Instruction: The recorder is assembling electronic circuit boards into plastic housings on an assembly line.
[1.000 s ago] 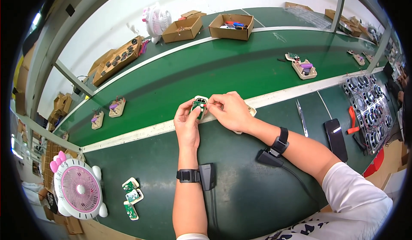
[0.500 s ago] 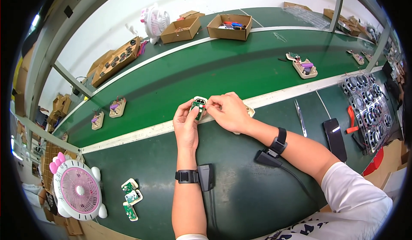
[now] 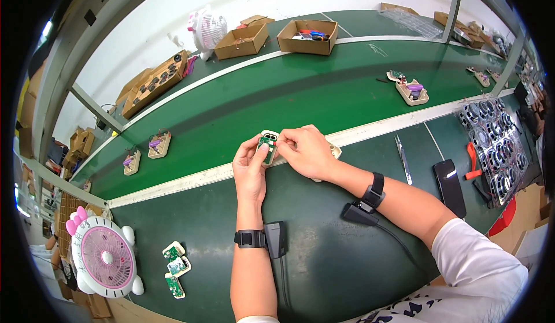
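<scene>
My left hand [image 3: 250,170] grips a small cream panel with a green circuit board [image 3: 267,143], its thumb lying on the board's face. Close against the board's right edge, my right hand [image 3: 308,152] has its thumb and fingertips pinched together. Whatever is between those fingertips is too small or hidden to make out. A cream plastic housing [image 3: 335,150] shows partly from behind my right hand, mostly covered by it.
Panels with green boards [image 3: 175,266] lie left, near a pink-and-white fan [image 3: 107,257]. Tweezers [image 3: 403,159], a phone [image 3: 449,187] and a tray of speakers [image 3: 496,149] lie right. Housings with purple cells [image 3: 412,92] sit on the green belt [image 3: 300,92]. Cables trail from my wrist straps.
</scene>
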Demonstrator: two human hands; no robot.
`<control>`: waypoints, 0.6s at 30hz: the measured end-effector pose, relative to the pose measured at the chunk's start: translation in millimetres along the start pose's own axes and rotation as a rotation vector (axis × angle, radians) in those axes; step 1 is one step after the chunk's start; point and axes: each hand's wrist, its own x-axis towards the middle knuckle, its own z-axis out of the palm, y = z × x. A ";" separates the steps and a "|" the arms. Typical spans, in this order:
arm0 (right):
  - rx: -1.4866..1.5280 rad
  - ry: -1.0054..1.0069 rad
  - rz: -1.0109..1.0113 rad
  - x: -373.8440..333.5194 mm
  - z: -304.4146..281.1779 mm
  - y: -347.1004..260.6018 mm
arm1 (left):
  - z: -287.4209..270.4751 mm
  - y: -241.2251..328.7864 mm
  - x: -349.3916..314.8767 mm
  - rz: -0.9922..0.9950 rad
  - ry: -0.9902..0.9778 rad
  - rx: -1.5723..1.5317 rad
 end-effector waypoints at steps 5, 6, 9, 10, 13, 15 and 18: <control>-0.003 -0.060 0.031 1.3 1.4 -0.8 | 1.2 4.0 -2.6 -0.001 -0.014 0.010; -0.003 -0.058 0.033 1.3 2.6 -0.2 | 0.8 4.2 -2.9 0.000 -0.022 0.021; 0.001 -0.048 0.032 0.2 2.8 4.4 | 3.4 -1.0 -2.2 0.013 -0.050 0.028; 0.030 -0.042 0.050 0.3 2.3 3.8 | 4.9 -0.7 -2.0 0.030 -0.068 0.035; 0.057 -0.051 0.077 0.7 0.1 2.1 | 6.6 -0.4 -2.3 0.023 -0.062 0.029; 0.056 -0.064 0.090 0.9 -0.3 1.4 | 4.0 -0.8 -2.2 0.024 -0.075 0.039; 0.070 -0.058 0.077 0.8 -0.9 1.3 | 4.2 -2.0 -2.2 0.030 -0.074 0.035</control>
